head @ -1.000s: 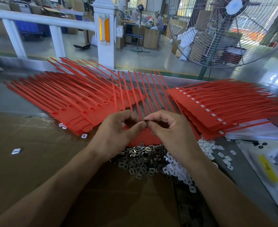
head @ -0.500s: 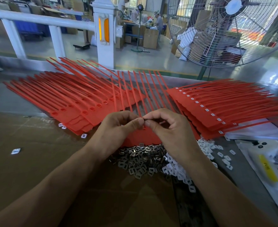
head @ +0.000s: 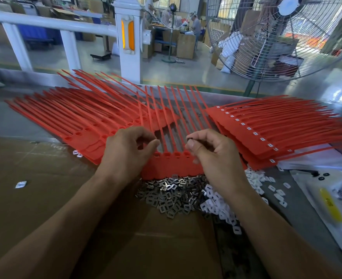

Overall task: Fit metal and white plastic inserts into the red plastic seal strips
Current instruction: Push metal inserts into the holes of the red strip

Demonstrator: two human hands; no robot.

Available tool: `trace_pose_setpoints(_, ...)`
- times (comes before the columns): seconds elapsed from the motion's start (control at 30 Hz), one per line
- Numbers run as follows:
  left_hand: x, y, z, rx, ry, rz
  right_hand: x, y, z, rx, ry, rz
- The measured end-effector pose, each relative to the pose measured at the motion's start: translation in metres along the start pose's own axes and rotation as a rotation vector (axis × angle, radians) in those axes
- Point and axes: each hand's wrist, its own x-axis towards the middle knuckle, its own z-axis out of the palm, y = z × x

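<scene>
While both hands are hovering, right hand (head: 210, 152) perhaps pinching an insert, left hand (head: 129, 150) curled empty, red strip (head: 172, 166) is lying crosswise just beneath, tails pointing away.

A big fan (head: 282, 37) stands behind the bench (head: 15, 121). A white post (head: 128, 37) with a white rail (head: 45, 22) is near it. Brown cardboard (head: 35, 188) lies on the bench. Boxes (head: 185, 46) sit far back.

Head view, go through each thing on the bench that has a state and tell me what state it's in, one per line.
Left hand: fingers curled, apparently empty.
Right hand: pinching something small and dark.
Middle seal strip: visible sockets empty.
Left stack of strips: sockets empty.
Right stack of strips: white inserts fitted.
Metal inserts: loose pile.
White inserts: loose pile.
</scene>
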Motion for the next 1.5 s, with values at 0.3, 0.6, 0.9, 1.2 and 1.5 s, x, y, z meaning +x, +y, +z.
trace_pose_setpoints(0.3, 0.001, 0.005, 0.024, 0.411, -0.044, 0.23, 0.002, 0.001, 0.0, -0.027, 0.049, 0.052)
trace_pose_setpoints(0.6, 0.002, -0.003, 0.028, 0.465, -0.055, 0.194, 0.003, -0.001, -0.002, 0.008, 0.077, 0.071)
trace_pose_setpoints(0.9, 0.002, -0.002, 0.026, 0.455, -0.09, 0.159, 0.001, -0.001, -0.006, -0.055, 0.058, 0.066)
trace_pose_setpoints(1.2, -0.002, -0.004, 0.014, 0.407, -0.146, 0.117, 0.021, 0.003, -0.002, -0.251, -0.056, 0.128)
trace_pose_setpoints(1.5, -0.001, -0.009, 0.015, 0.406, -0.142, 0.125, 0.029, 0.018, 0.012, -0.338, -0.099, 0.098)
